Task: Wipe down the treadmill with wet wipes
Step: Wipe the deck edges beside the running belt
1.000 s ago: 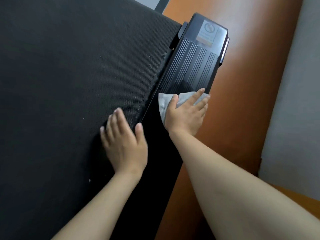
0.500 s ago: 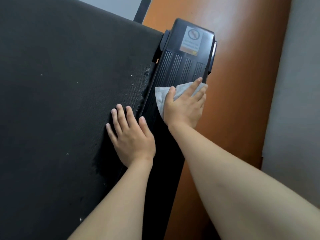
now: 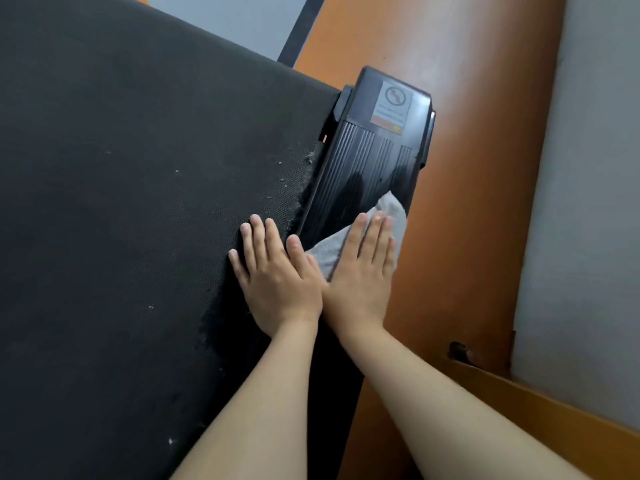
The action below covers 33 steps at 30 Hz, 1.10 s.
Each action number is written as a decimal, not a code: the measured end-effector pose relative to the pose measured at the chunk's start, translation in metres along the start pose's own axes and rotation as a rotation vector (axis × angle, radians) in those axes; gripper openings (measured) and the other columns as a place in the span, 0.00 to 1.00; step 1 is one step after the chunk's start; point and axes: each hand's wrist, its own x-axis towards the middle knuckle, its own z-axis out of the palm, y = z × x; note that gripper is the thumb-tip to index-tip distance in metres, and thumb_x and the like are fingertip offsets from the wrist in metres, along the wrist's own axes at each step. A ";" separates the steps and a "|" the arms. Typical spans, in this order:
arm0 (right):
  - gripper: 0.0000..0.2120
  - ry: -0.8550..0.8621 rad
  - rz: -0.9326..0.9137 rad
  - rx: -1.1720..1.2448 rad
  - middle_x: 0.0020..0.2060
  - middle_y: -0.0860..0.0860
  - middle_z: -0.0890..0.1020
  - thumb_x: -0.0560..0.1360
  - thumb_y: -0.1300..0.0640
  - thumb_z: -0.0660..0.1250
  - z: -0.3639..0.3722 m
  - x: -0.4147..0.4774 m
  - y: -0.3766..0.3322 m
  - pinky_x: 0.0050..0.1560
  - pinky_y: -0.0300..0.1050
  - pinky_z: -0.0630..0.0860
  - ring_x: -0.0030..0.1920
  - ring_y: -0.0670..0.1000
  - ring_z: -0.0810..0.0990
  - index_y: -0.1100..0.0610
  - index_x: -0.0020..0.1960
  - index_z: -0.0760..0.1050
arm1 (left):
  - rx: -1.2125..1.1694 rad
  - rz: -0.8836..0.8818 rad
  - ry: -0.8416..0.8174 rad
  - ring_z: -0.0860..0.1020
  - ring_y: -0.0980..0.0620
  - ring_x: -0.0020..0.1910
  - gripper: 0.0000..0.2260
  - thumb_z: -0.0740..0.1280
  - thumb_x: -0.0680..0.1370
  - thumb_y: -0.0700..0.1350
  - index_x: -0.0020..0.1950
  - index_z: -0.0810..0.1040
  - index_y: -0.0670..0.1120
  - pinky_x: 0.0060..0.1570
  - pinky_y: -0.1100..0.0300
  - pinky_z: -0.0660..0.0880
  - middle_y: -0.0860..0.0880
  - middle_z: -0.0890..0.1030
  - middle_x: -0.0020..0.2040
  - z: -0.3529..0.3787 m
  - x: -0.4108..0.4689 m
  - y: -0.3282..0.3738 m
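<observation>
Prob. a home or small gym rm: treadmill (image 3: 138,202) on orange floor (image 3: 467,168) beside grey wall (image 3: 588,202).

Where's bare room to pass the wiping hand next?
Free: ribbed side rail between wipe and warning sticker; belt beyond the left hand. Crowded: the belt edge, where it lies beside the right hand.

Most of the crumpled grey wet wipe (image 3: 393,204) hidden under the right hand (image 3: 360,271). Print on the grey-and-orange warning sticker (image 3: 393,107) too small to read. The black textured treadmill belt (image 3: 138,202) cut off left and near.
</observation>
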 end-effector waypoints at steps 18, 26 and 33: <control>0.44 0.005 0.294 -0.018 0.79 0.60 0.40 0.78 0.32 0.47 -0.005 0.072 -0.033 0.77 0.50 0.35 0.79 0.55 0.37 0.61 0.79 0.37 | 0.067 0.036 0.100 0.69 0.47 0.72 0.23 0.53 0.80 0.53 0.68 0.75 0.43 0.71 0.48 0.56 0.46 0.73 0.72 0.008 0.006 -0.005; 0.38 -0.004 0.272 0.010 0.79 0.59 0.39 0.82 0.38 0.45 -0.013 0.135 -0.036 0.77 0.51 0.36 0.78 0.55 0.36 0.62 0.79 0.36 | 0.135 -0.024 -0.009 0.59 0.52 0.77 0.24 0.52 0.80 0.54 0.73 0.69 0.46 0.75 0.49 0.52 0.50 0.65 0.77 0.003 0.000 -0.002; 0.32 -0.028 0.225 0.018 0.79 0.59 0.39 0.84 0.45 0.43 -0.020 0.175 -0.037 0.77 0.50 0.36 0.78 0.55 0.36 0.63 0.78 0.35 | 0.221 -0.033 -0.040 0.59 0.52 0.77 0.25 0.50 0.81 0.55 0.74 0.67 0.46 0.74 0.49 0.54 0.50 0.63 0.77 0.000 0.000 0.001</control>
